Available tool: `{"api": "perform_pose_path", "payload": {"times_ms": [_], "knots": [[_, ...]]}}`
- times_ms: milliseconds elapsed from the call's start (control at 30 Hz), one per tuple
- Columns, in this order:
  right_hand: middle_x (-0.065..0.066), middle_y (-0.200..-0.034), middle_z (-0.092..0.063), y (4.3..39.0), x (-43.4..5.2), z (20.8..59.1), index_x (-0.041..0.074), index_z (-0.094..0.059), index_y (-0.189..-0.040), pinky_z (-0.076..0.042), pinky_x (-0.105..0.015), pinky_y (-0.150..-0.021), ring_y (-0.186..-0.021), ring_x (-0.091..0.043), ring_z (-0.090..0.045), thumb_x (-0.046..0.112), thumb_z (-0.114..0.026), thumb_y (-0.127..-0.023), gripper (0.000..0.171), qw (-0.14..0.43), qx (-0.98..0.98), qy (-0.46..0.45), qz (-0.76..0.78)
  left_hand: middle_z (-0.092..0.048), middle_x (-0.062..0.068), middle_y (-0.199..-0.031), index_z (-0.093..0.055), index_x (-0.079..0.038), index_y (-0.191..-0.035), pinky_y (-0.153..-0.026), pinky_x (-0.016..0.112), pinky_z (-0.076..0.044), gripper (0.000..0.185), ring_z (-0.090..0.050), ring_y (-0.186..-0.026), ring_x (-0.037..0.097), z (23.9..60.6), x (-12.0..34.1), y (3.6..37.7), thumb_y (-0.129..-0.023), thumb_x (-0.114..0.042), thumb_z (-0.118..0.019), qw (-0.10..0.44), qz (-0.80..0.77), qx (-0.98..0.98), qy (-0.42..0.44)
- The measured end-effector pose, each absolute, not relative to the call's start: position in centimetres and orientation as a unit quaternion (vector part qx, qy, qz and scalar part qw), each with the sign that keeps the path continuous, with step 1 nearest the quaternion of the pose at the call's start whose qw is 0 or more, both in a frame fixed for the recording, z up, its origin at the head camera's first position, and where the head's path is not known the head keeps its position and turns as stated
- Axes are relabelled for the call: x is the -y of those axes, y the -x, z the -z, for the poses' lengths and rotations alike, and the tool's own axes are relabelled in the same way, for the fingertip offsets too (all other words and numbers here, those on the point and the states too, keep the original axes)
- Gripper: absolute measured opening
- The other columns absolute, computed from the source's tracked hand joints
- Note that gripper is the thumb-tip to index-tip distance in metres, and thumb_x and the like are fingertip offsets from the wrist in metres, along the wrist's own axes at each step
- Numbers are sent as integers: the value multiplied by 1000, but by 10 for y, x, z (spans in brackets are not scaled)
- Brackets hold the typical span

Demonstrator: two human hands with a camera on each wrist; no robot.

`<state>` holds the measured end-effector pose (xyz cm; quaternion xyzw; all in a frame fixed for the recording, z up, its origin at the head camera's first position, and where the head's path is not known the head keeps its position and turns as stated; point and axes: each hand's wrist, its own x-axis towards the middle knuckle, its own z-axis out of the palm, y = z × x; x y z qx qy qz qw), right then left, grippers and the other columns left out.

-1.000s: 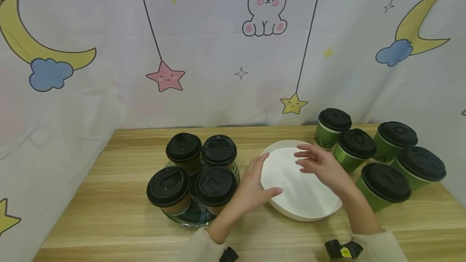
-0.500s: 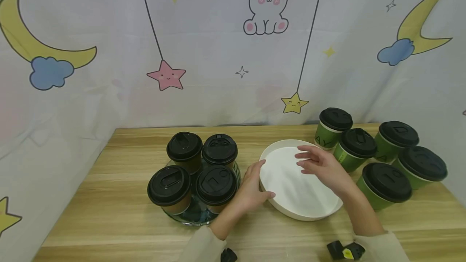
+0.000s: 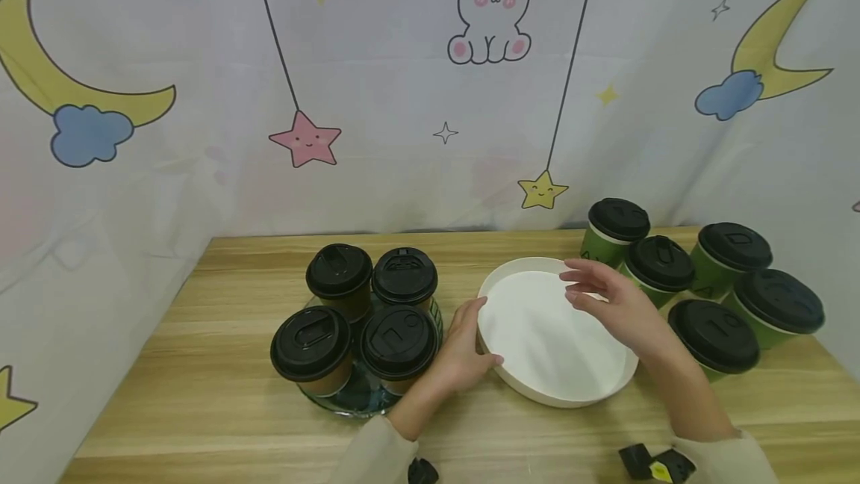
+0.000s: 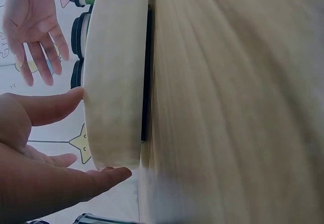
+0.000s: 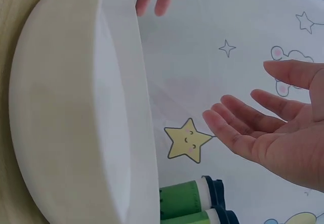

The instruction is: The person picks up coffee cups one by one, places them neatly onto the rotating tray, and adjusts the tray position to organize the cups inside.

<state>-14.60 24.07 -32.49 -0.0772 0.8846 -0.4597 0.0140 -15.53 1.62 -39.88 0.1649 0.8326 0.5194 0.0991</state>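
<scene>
A round white tray (image 3: 551, 342) with a raised rim lies on the wooden table. My left hand (image 3: 463, 353) is at its left side, thumb and fingertips against the rim and wall, fingers fairly straight. In the left wrist view, a thin dark base (image 4: 147, 77) shows under the tray. My right hand (image 3: 621, 308) hovers over the tray's right part, fingers loosely bent and holding nothing; the right wrist view shows it apart from the tray. Close to the left hand stands a dark-lidded cup (image 3: 399, 346), one of several on a glass plate (image 3: 356, 398).
Several green paper cups with black lids, such as this front green cup (image 3: 714, 338), stand at the right, partly behind my right forearm. A white curtain (image 3: 403, 95) printed with stars, moons and a rabbit hangs behind the wooden table (image 3: 201, 394).
My left hand has shifted slightly left and down, onto the tray's rim. The right hand has moved to the right above the tray. The cups stand where they were.
</scene>
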Motion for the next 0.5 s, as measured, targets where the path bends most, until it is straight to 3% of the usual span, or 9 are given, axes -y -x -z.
{"api": "perform_pose_path", "payload": {"times_ms": [100,333,500], "knots": [[-15,-125,-52,143,-247,321,6,-39,-136,-45,-43,-87,-113,-30,-49,21,-55,-92,49,6,-893,80,443,-22,20,-143,-26,0,-140,-103,47,-26,80,-25,-130,36,400,-17,156,-75,1,-72,100,-521,-831,-165],[-12,-125,-51,133,-264,316,8,-38,-137,-45,-19,-79,-110,-24,-49,29,-54,-93,51,-19,-902,69,426,-23,20,-143,-24,0,-141,-103,47,-25,83,-25,-130,36,401,-17,157,-73,1,-72,101,-530,-827,-159],[-12,-126,-49,126,-280,316,9,-37,-138,-44,-16,-76,-108,-7,-46,31,-52,-93,53,-35,-906,62,418,-24,20,-142,-24,1,-141,-103,48,-25,83,-26,-129,37,401,-16,158,-73,1,-73,103,-533,-826,-153]]}}
